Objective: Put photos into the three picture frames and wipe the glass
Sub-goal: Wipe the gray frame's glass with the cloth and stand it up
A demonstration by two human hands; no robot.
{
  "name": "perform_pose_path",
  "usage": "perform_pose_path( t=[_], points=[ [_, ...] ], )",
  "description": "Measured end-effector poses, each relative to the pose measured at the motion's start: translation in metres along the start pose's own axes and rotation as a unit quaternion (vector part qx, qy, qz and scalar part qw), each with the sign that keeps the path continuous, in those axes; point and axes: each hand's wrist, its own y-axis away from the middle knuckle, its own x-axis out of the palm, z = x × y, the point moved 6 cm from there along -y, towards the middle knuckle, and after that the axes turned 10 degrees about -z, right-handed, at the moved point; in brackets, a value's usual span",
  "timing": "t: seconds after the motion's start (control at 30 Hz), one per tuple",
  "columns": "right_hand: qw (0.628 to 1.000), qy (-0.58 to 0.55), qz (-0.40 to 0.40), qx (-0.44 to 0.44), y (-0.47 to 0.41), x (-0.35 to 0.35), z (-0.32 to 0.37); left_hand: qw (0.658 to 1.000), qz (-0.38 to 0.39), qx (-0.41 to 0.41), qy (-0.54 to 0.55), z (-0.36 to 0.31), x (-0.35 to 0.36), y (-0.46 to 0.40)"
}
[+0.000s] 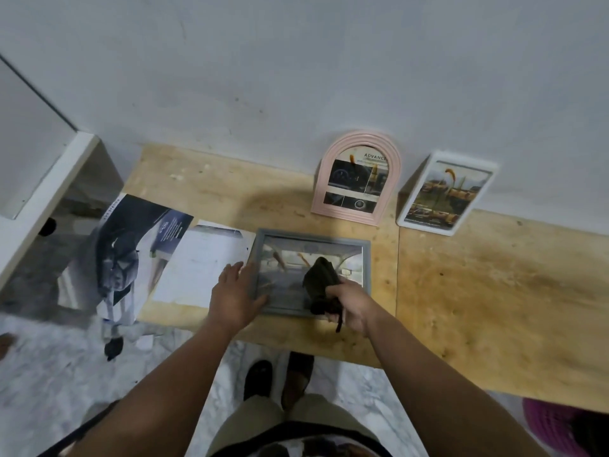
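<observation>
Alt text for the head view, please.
A right hand wipes a flat grey frame with a dark cloth while the left hand steadies it; a pink arched frame and white frame lean against the wall.

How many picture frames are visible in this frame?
3: a pink arched frame and a white frame lean on the wall; a grey frame lies flat on the table under both hands. None seems hidden.

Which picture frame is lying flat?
The grey frame, under the hands. The pink arched frame and the white frame both stand leaning against the wall.
</observation>
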Motion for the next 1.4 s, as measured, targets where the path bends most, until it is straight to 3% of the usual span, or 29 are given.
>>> perform_pose_path(
  t=[0.13,0.2,0.33,0.47,0.53,0.8,0.93,1.03,1.1,1.2,1.23,1.3,1.4],
  points=[
    [0.984,0.111,-0.069,-0.119,-0.018,0.029,0.034,0.994,0.037,0.072,-0.073,0.012,0.015,-0.009],
    [0.946,0.208,-0.102,-0.226,-0.024,0.049,0.060,0.990,0.044,0.104,-0.086,0.018,0.022,-0.016],
    [0.758,0.464,-0.134,-0.439,-0.032,0.101,0.094,0.984,0.089,0.129,-0.079,0.029,0.043,-0.023],
    [0.617,0.634,-0.100,-0.455,-0.058,0.142,0.068,0.985,0.088,0.135,-0.058,0.035,0.053,-0.022],
    [0.579,0.677,-0.089,-0.445,-0.064,0.151,0.049,0.985,0.090,0.136,-0.051,0.036,0.054,-0.022],
    [0.555,0.696,-0.102,-0.444,-0.046,0.144,0.020,0.988,0.072,0.137,-0.026,0.043,0.057,-0.023],
    [0.569,0.693,-0.085,-0.434,-0.031,0.138,0.002,0.988,0.083,0.130,-0.021,0.043,0.057,-0.024],
    [0.609,0.667,-0.070,-0.423,-0.018,0.132,-0.006,0.987,0.087,0.131,-0.021,0.043,0.056,-0.025],
    [0.676,0.630,-0.047,-0.380,-0.012,0.127,-0.004,0.987,0.085,0.131,-0.025,0.043,0.056,-0.024],
    [0.812,0.519,-0.004,-0.267,-0.014,0.113,0.014,0.988,0.080,0.131,-0.033,0.043,0.055,-0.024],
    [0.829,0.492,-0.017,-0.264,-0.016,0.109,0.026,0.988,0.080,0.131,-0.035,0.043,0.054,-0.025],
    [0.823,0.473,-0.066,-0.308,-0.021,0.103,0.052,0.987,0.084,0.131,-0.032,0.042,0.053,-0.025],
    [0.769,0.496,-0.111,-0.388,-0.029,0.111,0.080,0.987,0.089,0.129,-0.022,0.042,0.053,-0.026]
  ],
)
